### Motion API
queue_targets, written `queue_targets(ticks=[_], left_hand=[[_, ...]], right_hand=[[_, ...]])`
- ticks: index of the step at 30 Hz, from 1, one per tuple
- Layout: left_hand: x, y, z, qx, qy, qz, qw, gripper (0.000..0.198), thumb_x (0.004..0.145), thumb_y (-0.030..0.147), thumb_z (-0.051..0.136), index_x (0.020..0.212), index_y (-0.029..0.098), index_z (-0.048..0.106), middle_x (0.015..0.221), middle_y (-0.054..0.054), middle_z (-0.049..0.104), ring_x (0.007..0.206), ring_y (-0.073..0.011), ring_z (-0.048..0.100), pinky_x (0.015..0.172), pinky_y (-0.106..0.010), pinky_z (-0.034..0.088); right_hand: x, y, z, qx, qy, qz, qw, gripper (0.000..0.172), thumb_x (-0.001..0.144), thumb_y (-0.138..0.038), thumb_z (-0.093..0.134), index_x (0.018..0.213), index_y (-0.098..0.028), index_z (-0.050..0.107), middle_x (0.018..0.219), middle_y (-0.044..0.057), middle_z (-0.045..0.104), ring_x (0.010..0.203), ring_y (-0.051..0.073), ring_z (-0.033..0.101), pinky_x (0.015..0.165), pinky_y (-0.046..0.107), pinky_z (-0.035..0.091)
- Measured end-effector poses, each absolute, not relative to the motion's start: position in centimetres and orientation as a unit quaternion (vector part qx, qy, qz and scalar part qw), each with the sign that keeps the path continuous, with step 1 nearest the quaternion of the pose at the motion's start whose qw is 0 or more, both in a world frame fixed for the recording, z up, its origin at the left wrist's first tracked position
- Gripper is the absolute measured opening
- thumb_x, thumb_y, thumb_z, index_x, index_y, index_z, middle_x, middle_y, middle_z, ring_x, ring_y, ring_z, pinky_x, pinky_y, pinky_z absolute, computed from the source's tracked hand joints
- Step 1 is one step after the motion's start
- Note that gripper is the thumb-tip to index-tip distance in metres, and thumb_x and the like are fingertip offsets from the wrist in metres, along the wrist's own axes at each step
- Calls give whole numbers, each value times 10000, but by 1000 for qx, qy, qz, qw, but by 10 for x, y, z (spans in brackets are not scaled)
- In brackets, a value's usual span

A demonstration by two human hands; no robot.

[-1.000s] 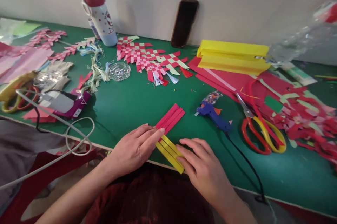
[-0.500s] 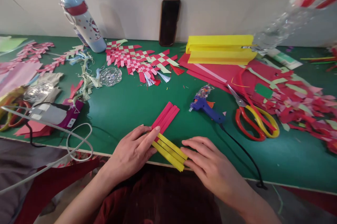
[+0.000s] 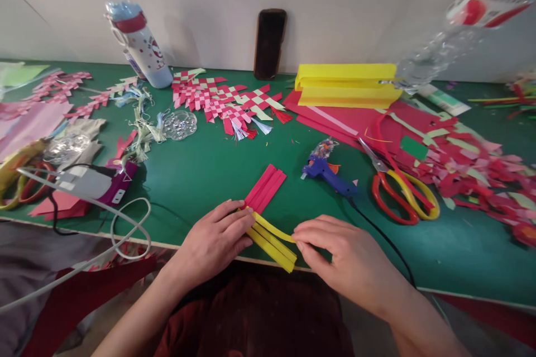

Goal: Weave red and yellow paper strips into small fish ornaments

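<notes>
Pink paper strips (image 3: 265,188) and yellow paper strips (image 3: 274,249) lie at an angle to each other near the table's front edge. My left hand (image 3: 218,234) holds them where the two colours meet, its fingers covering the joint. One yellow strip (image 3: 276,229) is raised away from the others, its free end pinched between the thumb and fingers of my right hand (image 3: 335,245). Beyond my right hand lies a blue glue gun (image 3: 330,176), its black cord running to the front edge.
Scissors with red and yellow handles (image 3: 397,189) and paper scraps (image 3: 469,161) lie at right. Behind are folded yellow paper (image 3: 347,86), a phone (image 3: 270,44) and woven pink pieces (image 3: 226,100). A flask (image 3: 144,47), a white cable (image 3: 129,228) and a purple box (image 3: 121,181) are at left.
My right hand has closed on the end of the uppermost yellow strip and lifted it from the others. My left hand's fingers have shifted slightly over the joint.
</notes>
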State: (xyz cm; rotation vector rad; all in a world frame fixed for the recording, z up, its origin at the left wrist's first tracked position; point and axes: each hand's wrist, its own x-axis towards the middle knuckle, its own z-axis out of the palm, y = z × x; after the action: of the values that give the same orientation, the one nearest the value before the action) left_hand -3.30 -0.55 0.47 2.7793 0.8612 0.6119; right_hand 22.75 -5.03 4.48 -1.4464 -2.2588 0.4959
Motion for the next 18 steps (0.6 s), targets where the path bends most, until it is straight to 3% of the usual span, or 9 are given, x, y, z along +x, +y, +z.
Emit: queue_targets(ticks=[7,13,15,18], left_hand=[[-33,-4,7,935,273,205,97,255,952,312,549,1144,150,591,1232,-86,672,1212,-241,585,1072,-439,485],[-36,-5,4,937,271,197,100,275,960,338,530,1155,157,603,1256,-85,657,1243,-238,556,1086,-434,467],[-37,-5,5,937,272,192,103,295,967,341,517,1185,162,600,1263,-84,653,1258,-240,541,1084,-435,466],[-38,-6,4,937,280,180,106,339,968,348,511,1259,190,585,1292,-74,635,1288,-249,508,1075,-440,470]], right_hand=[[225,-36,59,-541,-796,208,174,200,844,-172,540,781,-255,711,811,-20,743,729,143,662,702,260,516],[223,-22,73,-561,-777,263,112,214,826,-195,551,633,-238,633,561,-71,602,506,90,527,483,205,388],[222,-19,73,-568,-772,259,119,226,868,-227,531,662,-235,621,550,-76,576,485,84,501,467,204,367],[216,-16,70,-556,-781,221,179,213,949,-273,477,828,-234,648,692,-51,669,586,95,598,565,207,434]])
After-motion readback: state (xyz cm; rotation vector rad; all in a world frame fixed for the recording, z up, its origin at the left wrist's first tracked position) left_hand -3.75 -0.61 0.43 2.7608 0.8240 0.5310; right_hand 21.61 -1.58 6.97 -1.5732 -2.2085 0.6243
